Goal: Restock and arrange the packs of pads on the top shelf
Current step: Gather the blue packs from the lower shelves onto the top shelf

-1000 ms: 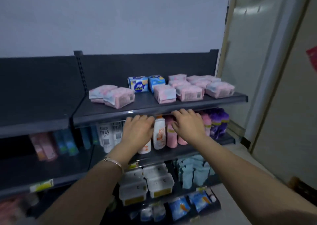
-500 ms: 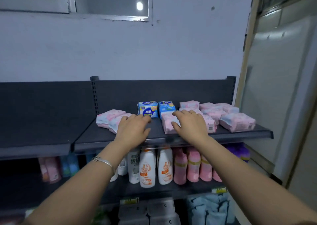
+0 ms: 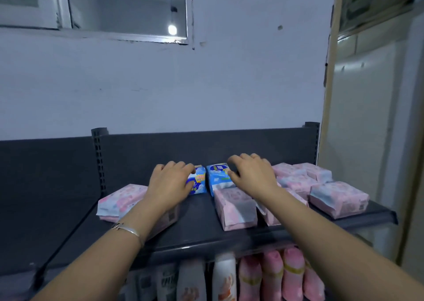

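Observation:
On the dark top shelf (image 3: 197, 234) two blue packs of pads stand side by side at the back. My left hand (image 3: 171, 183) curls over the left blue pack (image 3: 199, 183), with the thumb across its front. My right hand (image 3: 251, 174) curls at the right edge of the right blue pack (image 3: 218, 178), thumb against its side. A pink pack (image 3: 119, 201) lies at the left under my left forearm. Another pink pack (image 3: 235, 209) lies in front of the right blue one. Several more pink packs (image 3: 337, 197) fill the shelf's right end.
The shelf's back panel (image 3: 206, 147) rises just behind the packs, with a slotted upright (image 3: 99, 160) at its left. White and pink bottles (image 3: 270, 275) stand on the shelf below. A wall and window are above, and a door frame (image 3: 327, 94) is at the right.
My view has tilted up and closer to the top shelf. Both hands moved from the shelf's front edge back to the two blue packs and closed on them.

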A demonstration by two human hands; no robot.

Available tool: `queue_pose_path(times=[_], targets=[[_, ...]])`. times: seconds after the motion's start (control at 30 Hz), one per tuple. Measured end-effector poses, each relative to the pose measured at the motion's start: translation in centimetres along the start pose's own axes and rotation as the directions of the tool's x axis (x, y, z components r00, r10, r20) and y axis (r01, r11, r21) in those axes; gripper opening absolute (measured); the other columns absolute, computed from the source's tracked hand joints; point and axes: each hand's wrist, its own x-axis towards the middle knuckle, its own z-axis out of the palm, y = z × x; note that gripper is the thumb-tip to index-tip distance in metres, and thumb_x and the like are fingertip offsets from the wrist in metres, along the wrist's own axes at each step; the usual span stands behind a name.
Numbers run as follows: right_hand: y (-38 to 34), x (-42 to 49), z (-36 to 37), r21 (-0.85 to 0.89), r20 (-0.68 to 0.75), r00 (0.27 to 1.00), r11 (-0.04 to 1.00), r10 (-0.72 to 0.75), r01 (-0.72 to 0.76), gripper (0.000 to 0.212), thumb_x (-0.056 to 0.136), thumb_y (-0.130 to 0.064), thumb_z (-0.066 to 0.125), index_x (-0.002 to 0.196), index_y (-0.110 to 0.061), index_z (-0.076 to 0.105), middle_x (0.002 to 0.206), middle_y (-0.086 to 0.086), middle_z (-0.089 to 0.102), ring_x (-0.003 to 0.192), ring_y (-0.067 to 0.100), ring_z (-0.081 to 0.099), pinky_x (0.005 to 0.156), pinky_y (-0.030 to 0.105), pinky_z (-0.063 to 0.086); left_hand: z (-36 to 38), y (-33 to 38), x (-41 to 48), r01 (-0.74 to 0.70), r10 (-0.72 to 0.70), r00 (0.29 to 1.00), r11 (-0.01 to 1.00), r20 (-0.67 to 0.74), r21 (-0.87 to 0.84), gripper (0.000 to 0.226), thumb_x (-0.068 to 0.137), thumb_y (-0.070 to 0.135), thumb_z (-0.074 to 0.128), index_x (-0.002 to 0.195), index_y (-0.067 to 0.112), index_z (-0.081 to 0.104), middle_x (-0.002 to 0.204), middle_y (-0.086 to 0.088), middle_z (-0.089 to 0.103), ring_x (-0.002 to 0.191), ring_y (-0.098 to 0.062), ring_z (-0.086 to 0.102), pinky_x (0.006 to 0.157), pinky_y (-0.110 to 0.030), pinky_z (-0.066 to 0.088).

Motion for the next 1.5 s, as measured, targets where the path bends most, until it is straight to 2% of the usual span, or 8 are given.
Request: queue_pose_path(times=[0.27, 0.57, 0.67, 0.77, 0.93, 1.23, 1.37, 1.5], targets=[[2.7, 9.4, 7.1, 0.076, 0.239, 0.97, 0.995, 0.047, -0.067, 0.042, 0.094, -0.043, 0.046, 0.13, -0.022, 0.047, 0.129, 0.005, 0.05, 0.12, 0.03, 0.045, 0.088, 0.038, 0.042, 6.4, -0.5, 8.3, 0.036, -0.037, 0.995, 0.999, 0.096, 0.008, 0.035, 0.094, 0.044, 0.045, 0.126, 0.031, 0.044, 0.124, 0.007, 0.051, 0.118, -0.017, 0.045, 0.095, -0.034, 0.032], [3.8, 16.2, 13.7, 0.149, 0.607, 0.79, 0.964, 0.088, -0.222, 0.068, 0.082, -0.067, 0.052, 0.123, -0.013, 0.056, 0.129, 0.006, 0.055, 0.111, 0.025, 0.057, 0.081, 0.029, 0.043, 12.7, -1.7, 14.2, 0.102, -0.12, 0.848, 0.993, 0.517, 0.063, 0.096, 0.077, 0.059, 0.064, 0.151, 0.027, 0.01, 0.153, 0.002, 0.02, 0.141, -0.023, 0.017, 0.109, -0.045, 0.02], [3.9, 16.7, 14.7, 0.229, 0.675, 0.736, 0.931, 0.057, -0.283, 0.081, 0.066, -0.072, 0.064, 0.126, -0.018, 0.055, 0.13, 0.001, 0.053, 0.115, 0.021, 0.055, 0.093, 0.028, 0.045, 13.6, -2.0, 14.8, 0.154, -0.166, 0.774, 0.985, 0.611, 0.072, 0.105, 0.072, 0.059, 0.07, 0.151, 0.031, 0.005, 0.153, 0.003, 0.017, 0.141, -0.026, 0.014, 0.107, -0.051, 0.021], [3.7, 17.5, 17.4, 0.373, 0.696, 0.717, 0.864, -0.02, -0.338, 0.112, 0.027, -0.077, 0.066, 0.125, -0.022, 0.056, 0.126, -0.003, 0.059, 0.107, 0.017, 0.059, 0.097, 0.033, 0.047, 14.8, -2.3, 14.8, 0.218, -0.2, 0.731, 0.974, 0.653, 0.055, 0.105, 0.071, 0.055, 0.073, 0.149, 0.04, 0.004, 0.151, 0.004, 0.018, 0.14, -0.028, 0.014, 0.105, -0.054, 0.026], [3.4, 17.2, 17.8, 0.472, 0.746, 0.666, 0.708, -0.003, -0.526, 0.107, 0.072, -0.042, 0.078, 0.149, -0.013, 0.009, 0.132, 0.005, 0.049, 0.117, 0.022, 0.051, 0.096, 0.032, 0.042, 15.8, -3.0, 14.8, 0.261, -0.215, 0.715, 0.965, 0.665, 0.031, 0.108, 0.069, 0.044, 0.078, 0.146, 0.045, 0.003, 0.135, -0.009, 0.031, 0.129, -0.031, 0.022, 0.106, -0.048, 0.034], [3.3, 15.9, 15.8, 0.625, 0.515, 0.849, 0.625, 0.12, -0.468, 0.081, 0.073, -0.036, 0.076, 0.14, -0.028, 0.032, 0.126, 0.004, 0.056, 0.104, 0.021, 0.057, 0.087, 0.03, 0.047, 13.1, -2.8, 13.0, 0.286, -0.307, 0.863, 0.952, 0.401, 0.112, 0.099, 0.069, 0.055, 0.073, 0.144, 0.049, 0.009, 0.134, -0.004, 0.038, 0.127, -0.029, 0.033, 0.1, -0.055, 0.03], [2.2, 14.5, 11.4, 0.609, 0.294, 0.93, 0.707, 0.222, -0.361, 0.097, 0.072, -0.045, 0.074, 0.148, -0.032, 0.015, 0.134, 0.009, 0.046, 0.121, 0.033, 0.048, 0.096, 0.039, 0.042, 8.5, -2.8, 12.3, 0.387, -0.366, 0.903, 0.921, 0.227, -0.053, 0.099, 0.068, 0.056, 0.073, 0.144, 0.047, 0.012, 0.133, -0.006, 0.037, 0.125, -0.031, 0.036, 0.096, -0.055, 0.037], [0.8, 11.5, 6.6, 0.651, 0.123, 0.946, 0.695, 0.3, -0.305, 0.094, 0.071, -0.043, 0.074, 0.147, -0.031, 0.019, 0.132, 0.008, 0.046, 0.119, 0.034, 0.047, 0.094, 0.043, 0.043, 4.1, -2.4, 9.8, 0.388, -0.369, 0.921, 0.885, 0.121, -0.256, 0.097, 0.07, 0.054, 0.073, 0.145, 0.039, 0.014, 0.127, -0.01, 0.041, 0.118, -0.033, 0.038, 0.089, -0.045, 0.044]])
